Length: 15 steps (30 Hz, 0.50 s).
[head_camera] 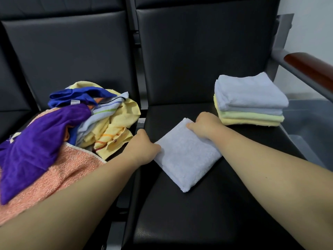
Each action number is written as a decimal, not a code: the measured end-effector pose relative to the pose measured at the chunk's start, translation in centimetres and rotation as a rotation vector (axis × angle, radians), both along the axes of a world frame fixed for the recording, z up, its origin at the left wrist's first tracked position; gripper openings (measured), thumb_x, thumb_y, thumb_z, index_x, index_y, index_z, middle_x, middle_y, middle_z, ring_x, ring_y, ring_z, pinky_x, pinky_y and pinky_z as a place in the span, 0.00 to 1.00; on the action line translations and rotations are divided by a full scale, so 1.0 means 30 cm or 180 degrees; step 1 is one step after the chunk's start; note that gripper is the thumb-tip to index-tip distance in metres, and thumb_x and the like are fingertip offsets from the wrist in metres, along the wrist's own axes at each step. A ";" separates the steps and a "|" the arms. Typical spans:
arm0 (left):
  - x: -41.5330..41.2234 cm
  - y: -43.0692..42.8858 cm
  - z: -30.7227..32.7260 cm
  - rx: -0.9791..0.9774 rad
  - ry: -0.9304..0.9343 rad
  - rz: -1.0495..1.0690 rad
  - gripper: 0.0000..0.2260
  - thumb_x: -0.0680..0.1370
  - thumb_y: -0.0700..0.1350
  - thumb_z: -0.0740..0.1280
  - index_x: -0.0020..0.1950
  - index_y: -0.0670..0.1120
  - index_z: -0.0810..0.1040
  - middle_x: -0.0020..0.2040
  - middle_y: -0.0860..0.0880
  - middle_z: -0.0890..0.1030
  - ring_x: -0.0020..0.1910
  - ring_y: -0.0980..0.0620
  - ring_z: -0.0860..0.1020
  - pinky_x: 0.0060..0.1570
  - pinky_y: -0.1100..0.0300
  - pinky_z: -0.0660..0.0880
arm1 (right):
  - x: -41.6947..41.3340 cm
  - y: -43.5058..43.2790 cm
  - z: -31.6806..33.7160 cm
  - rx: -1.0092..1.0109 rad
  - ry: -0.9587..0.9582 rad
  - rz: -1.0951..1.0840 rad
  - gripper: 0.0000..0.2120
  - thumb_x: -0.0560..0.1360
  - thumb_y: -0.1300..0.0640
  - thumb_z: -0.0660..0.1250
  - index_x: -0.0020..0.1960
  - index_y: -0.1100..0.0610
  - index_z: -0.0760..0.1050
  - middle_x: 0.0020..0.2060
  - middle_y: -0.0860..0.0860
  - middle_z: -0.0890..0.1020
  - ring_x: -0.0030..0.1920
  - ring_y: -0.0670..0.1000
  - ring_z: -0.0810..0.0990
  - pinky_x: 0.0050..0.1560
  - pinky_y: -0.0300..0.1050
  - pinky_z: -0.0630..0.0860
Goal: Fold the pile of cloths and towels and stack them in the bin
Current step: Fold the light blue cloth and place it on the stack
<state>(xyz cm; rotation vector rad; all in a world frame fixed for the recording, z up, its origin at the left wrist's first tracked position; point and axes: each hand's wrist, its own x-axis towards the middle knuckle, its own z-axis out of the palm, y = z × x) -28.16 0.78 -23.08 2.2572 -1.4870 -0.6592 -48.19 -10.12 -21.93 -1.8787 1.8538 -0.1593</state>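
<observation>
A folded pale blue towel [187,156] lies on the black seat in front of me, turned like a diamond. My left hand [144,147] grips its left corner with curled fingers. My right hand [205,125] grips its far right edge, thumb on top. A loose pile of cloths [72,123] covers the seat to the left: purple, orange, yellow, striped and dark blue pieces. A stack of folded towels [250,101], pale blue over light green and yellow, sits at the back right of the same seat. No bin is in view.
The black padded seat [198,213] has bare room in front of the folded towel. A metal armrest with a brown wooden top [310,69] borders the right side. A gap with a metal frame [140,123] separates the two seats.
</observation>
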 end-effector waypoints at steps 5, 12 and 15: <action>-0.019 -0.004 0.015 0.0839 -0.0374 -0.0287 0.13 0.78 0.56 0.65 0.41 0.48 0.71 0.43 0.50 0.75 0.40 0.53 0.73 0.39 0.57 0.69 | -0.041 0.027 0.011 0.0595 0.0132 0.0225 0.15 0.77 0.43 0.68 0.47 0.56 0.75 0.48 0.52 0.81 0.45 0.52 0.80 0.43 0.46 0.74; -0.066 -0.009 0.062 -0.0236 0.1543 0.0645 0.10 0.76 0.46 0.64 0.54 0.42 0.74 0.51 0.41 0.78 0.47 0.41 0.79 0.50 0.43 0.82 | -0.130 0.060 0.046 0.0356 -0.0601 0.0442 0.14 0.79 0.43 0.65 0.56 0.52 0.72 0.51 0.49 0.78 0.49 0.50 0.78 0.46 0.48 0.73; -0.123 -0.046 0.114 -0.0998 0.1617 0.0746 0.08 0.78 0.51 0.64 0.52 0.48 0.73 0.50 0.41 0.80 0.45 0.42 0.80 0.43 0.45 0.80 | -0.214 0.086 0.102 -0.0050 -0.1129 0.0297 0.15 0.81 0.42 0.63 0.60 0.52 0.70 0.53 0.48 0.77 0.51 0.49 0.77 0.47 0.48 0.73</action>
